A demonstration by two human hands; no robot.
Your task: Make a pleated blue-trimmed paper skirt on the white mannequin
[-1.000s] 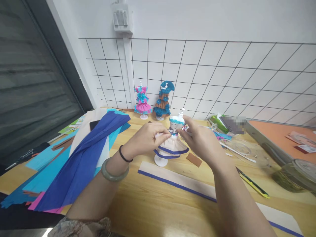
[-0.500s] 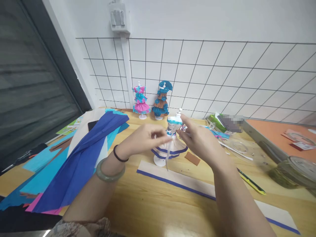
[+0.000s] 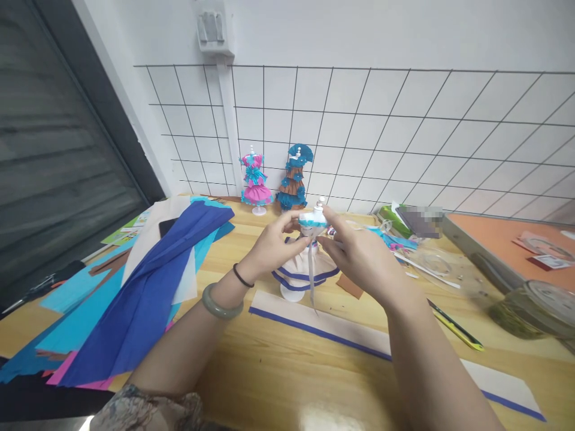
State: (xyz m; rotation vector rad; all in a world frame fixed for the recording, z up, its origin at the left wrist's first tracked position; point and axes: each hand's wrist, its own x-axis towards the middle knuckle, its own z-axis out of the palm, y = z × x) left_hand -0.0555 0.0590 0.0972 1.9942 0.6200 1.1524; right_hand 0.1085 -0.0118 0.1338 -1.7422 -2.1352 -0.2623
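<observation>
A miniature dress form point(image 3: 299, 263) wears a pale paper dress with blue bands on its skirt and a turquoise trim at the chest. It stands tilted slightly on a white round base. My left hand point(image 3: 276, 244) grips its bodice from the left, with the thumb at the waist. From the right, my right hand point(image 3: 359, 248) closes on it, index finger by the neck and thumb near the waist. A thin whitish strip point(image 3: 311, 281) hangs down the front from between my thumbs. The right fingertips are partly hidden behind the form.
Blue-edged pale paper strips point(image 3: 314, 317) lie in front. Crepe paper sheets point(image 3: 148, 299) pile up at left. Two dressed forms, pink point(image 3: 257, 193) and teal-brown point(image 3: 293, 188), stand behind. At right are a yellow cutter point(image 3: 458, 332), a brown paper piece point(image 3: 349, 285) and a tape roll point(image 3: 530, 311).
My left hand has moved right and up onto the bodice from in front of the skirt. The dress form has shifted slightly left, and the hanging strip now trails further right.
</observation>
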